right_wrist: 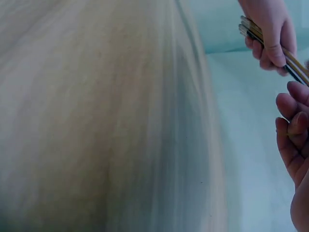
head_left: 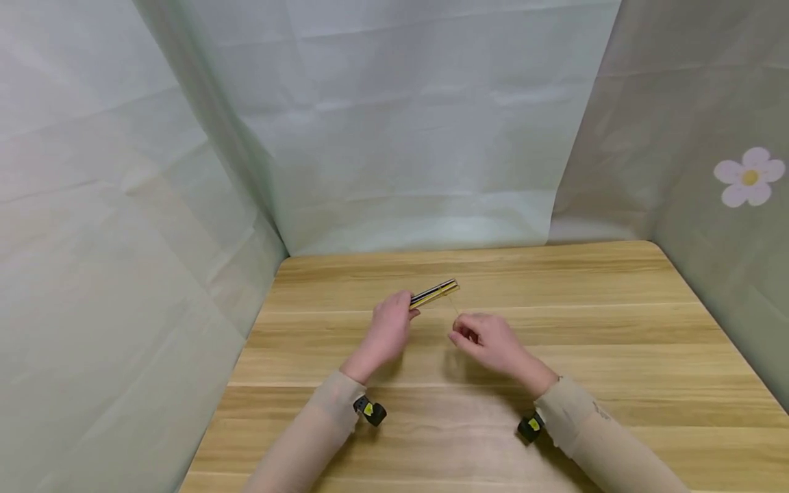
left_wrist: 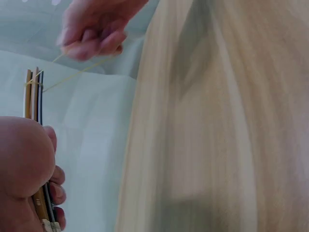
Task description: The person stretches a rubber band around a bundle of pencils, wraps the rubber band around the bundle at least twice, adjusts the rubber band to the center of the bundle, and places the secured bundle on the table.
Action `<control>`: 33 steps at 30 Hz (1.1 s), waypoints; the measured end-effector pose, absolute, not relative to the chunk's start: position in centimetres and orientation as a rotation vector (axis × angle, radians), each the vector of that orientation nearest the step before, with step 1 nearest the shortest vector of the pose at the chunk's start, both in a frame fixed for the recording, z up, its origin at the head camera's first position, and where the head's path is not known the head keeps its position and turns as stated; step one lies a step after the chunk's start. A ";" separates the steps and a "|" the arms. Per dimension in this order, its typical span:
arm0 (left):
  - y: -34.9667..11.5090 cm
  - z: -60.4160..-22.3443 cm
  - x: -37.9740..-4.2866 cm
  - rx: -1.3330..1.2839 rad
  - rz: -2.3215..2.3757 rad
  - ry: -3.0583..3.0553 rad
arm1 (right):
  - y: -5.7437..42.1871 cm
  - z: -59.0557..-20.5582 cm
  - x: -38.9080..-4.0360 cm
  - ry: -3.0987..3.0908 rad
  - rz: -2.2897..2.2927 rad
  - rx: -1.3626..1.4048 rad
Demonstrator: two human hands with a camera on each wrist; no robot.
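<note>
Sleeves (head_left: 308,435) reach over the table (head_left: 444,445). The left hand (head_left: 390,329) grips some sticks (head_left: 430,294); the right hand (head_left: 488,340) pinches a thin band (left_wrist: 78,73), stretched taut from their far end.

Two hands (head_left: 391,325) (head_left: 490,342), one bundle (head_left: 434,293), one band (left_wrist: 34,83)
Two sleeves (head_left: 308,431) (head_left: 607,438), two wrist devices (head_left: 372,412) (head_left: 530,427), one bench (head_left: 616,308), one flower (head_left: 749,177); the bundle's sticks (left_wrist: 34,101) overlap too much to count.
</note>
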State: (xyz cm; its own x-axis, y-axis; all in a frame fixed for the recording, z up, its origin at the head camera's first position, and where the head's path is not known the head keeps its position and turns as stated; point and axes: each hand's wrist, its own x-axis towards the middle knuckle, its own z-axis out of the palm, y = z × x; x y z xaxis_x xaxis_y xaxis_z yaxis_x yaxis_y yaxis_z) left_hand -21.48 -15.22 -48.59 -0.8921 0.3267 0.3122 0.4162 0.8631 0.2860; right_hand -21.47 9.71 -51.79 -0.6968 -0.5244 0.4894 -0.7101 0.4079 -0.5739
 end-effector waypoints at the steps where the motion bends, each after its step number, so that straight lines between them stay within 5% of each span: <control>1: -15.3 -48.5 -21.5 -0.556 -0.527 -2.785 | 9.8 -51.8 -21.5 -2.412 1.092 1.147; 14: -16.2 -48.5 -22.0 -0.519 -0.545 -2.930 | 11.6 -52.2 -21.5 -2.254 1.093 1.453; 24: -16.0 -48.6 -21.7 -0.359 -0.577 -2.938 | 9.7 -51.5 -20.5 -2.342 2.382 1.237; 33: -15.3 -48.6 -20.8 -0.234 -0.613 -2.812 | 7.2 -51.7 -19.4 -1.302 3.378 0.901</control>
State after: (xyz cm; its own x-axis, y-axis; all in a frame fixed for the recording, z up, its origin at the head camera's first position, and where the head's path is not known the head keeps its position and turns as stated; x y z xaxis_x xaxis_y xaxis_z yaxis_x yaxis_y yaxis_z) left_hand -20.80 -15.28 -48.64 -0.9549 0.1020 0.2788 0.2088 0.8982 0.3867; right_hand -19.36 7.18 -51.74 -0.7250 -0.6571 0.2066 0.3483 -0.6085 -0.7130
